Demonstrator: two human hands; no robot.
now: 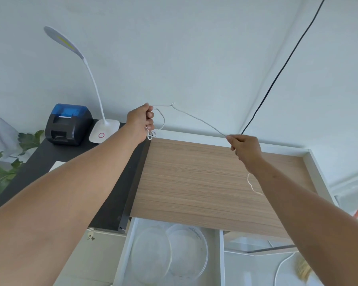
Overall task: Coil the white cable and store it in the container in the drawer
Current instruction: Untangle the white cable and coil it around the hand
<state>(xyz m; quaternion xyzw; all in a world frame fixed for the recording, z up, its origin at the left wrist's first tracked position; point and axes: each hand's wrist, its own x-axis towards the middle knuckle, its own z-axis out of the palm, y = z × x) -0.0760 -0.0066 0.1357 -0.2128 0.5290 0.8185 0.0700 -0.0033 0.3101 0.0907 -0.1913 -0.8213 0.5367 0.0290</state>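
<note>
Left hand (142, 120) holds its grip closed around loops of the white cable (198, 119). Right hand (245, 149) pinches the same cable, stretched between them above the wooden worktop (194, 182)

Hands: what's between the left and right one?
Head view: only the white cable spans from the left hand to the right hand, sagging slightly over the wood top. Nothing else lies between.

The white cable (198, 120) vanishes inside both fists (its lower run leaves frame).
</note>
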